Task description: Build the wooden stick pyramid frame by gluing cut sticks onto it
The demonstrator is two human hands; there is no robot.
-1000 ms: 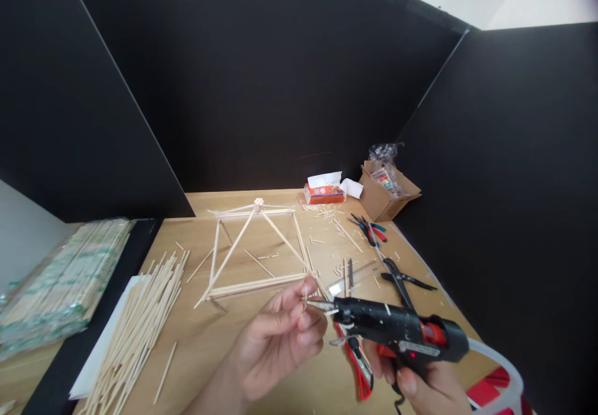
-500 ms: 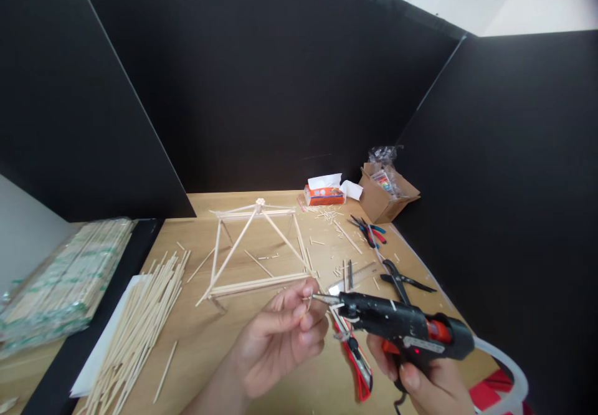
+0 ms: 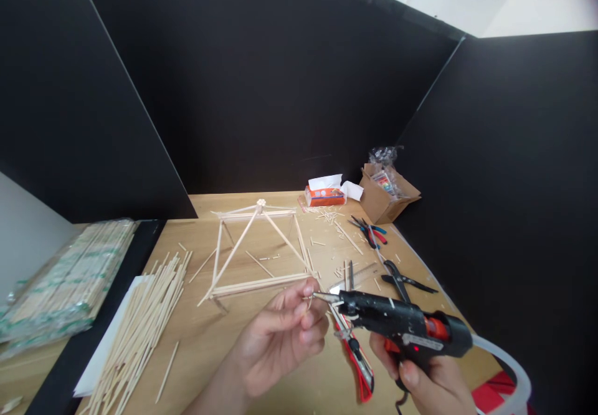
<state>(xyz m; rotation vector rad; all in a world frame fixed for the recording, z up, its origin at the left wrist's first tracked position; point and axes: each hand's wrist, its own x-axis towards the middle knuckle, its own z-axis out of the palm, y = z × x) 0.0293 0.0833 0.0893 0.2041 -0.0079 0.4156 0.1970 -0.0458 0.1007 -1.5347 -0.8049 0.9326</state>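
Observation:
My right hand is wrapped round the handle of a black hot glue gun, which points left with a red light lit on its side and a pale glue stick curving out of its back. Between thumb and fingertips my left hand pinches a small thin piece of wooden stick. The gun's nozzle meets or nearly meets that piece; contact is hard to make out. Beyond the hands stands a frame of wooden sticks, its slanted sticks meeting at a knobbly top.
A red utility knife lies below the gun. Black cutters, pliers, a ruler and stick scraps are at right. Behind are an orange box and a carton. Loose sticks and a bagged bundle lie left.
Almost nothing differs. The view has shifted very slightly, while both hands keep their hold and the nozzle stays by the left fingertips.

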